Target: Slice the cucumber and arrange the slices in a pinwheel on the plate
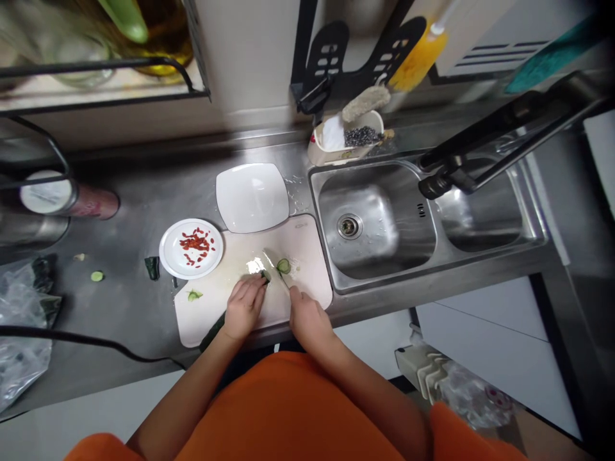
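Note:
My left hand (245, 306) is closed over a dark green cucumber (212, 333), whose cut end peeks out past the fingertips. My right hand (308, 318) grips a kitchen knife (275, 266), its handle hidden in the fist and its blade just right of the cucumber's end. Beneath both hands lies a white cutting board (307, 246). Thin cucumber slices (283, 266) rest beside the blade. Some pale green scraps (194, 295) sit at the board's left part.
A white square plate (252, 197) stands behind the board. Left of it, a round plate (166, 248) holds red berries. To the right is a steel double sink (375, 211) with a black faucet (435, 186). A plastic bag (22, 320) and a canister (93, 200) stand at left.

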`<state>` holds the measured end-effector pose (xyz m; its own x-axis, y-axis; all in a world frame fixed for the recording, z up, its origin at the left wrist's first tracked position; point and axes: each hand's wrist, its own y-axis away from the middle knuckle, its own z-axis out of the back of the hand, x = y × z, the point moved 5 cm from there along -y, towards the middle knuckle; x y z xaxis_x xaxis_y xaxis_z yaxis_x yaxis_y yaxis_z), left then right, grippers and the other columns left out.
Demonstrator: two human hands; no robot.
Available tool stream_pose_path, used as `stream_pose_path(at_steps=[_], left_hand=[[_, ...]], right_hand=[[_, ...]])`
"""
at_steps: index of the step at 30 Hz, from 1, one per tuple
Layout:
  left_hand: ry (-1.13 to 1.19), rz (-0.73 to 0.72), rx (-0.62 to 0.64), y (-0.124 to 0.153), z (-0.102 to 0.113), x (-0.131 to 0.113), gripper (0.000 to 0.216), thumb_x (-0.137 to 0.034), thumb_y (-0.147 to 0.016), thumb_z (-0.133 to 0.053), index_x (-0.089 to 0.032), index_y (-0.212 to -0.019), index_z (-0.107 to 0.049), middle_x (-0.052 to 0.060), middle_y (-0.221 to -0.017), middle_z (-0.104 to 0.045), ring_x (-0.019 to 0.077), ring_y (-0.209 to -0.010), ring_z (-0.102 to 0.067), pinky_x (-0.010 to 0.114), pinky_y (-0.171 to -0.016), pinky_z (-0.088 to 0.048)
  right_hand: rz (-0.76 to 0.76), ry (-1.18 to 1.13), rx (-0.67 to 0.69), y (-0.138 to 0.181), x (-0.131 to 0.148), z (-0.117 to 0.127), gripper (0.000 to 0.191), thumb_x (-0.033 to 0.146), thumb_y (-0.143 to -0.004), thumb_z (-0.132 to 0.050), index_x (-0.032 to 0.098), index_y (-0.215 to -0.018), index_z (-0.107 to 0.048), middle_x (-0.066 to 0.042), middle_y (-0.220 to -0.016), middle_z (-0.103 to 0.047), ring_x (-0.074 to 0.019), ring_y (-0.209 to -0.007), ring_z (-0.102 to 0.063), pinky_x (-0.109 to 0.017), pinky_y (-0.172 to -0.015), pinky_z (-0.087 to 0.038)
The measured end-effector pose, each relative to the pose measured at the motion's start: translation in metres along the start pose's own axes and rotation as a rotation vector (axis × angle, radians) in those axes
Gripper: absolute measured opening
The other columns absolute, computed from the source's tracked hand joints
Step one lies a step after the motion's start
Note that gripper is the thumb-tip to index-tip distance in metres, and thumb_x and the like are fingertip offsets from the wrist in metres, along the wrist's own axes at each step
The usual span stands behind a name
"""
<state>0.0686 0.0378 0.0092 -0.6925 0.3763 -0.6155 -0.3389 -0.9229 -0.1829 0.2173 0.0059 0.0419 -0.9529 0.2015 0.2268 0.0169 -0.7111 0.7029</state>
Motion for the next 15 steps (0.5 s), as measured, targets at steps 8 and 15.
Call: stream_pose_path(at_steps=[8,15], left_hand=[[-0.004,-0.010,-0.021,0.000,0.002,-0.001,0.020,-0.019,-0.088,-0.050,-0.018,-0.105,-0.062,0.008,-0.103,-0.068,0.0200,-0.100,-0.062,0.037,-0.092,-0.049],[-0.008,-0.026,-0.034,0.000,0.002,-0.001,0.015,-0.017,-0.088,-0.051,-0.018,-0.098,-0.062,0.008,-0.099,-0.068,0.0194,-0.098,-0.061,0.035,-0.089,-0.049]], right_hand=[[0.034,0.046,0.068,0.023,0.004,0.002,0.033,0.003,-0.084,-0.034,0.018,-0.111,-0.047,-0.009,-0.092,-0.062,-0.0206,-0.084,-0.064,-0.026,-0.065,-0.043],[0.037,0.056,0.128,0.035,0.007,0.002,0.033,0.003,-0.083,-0.034,0.017,-0.110,-0.047,-0.010,-0.094,-0.062,-0.0220,-0.083,-0.064,-0.027,-0.064,-0.043]])
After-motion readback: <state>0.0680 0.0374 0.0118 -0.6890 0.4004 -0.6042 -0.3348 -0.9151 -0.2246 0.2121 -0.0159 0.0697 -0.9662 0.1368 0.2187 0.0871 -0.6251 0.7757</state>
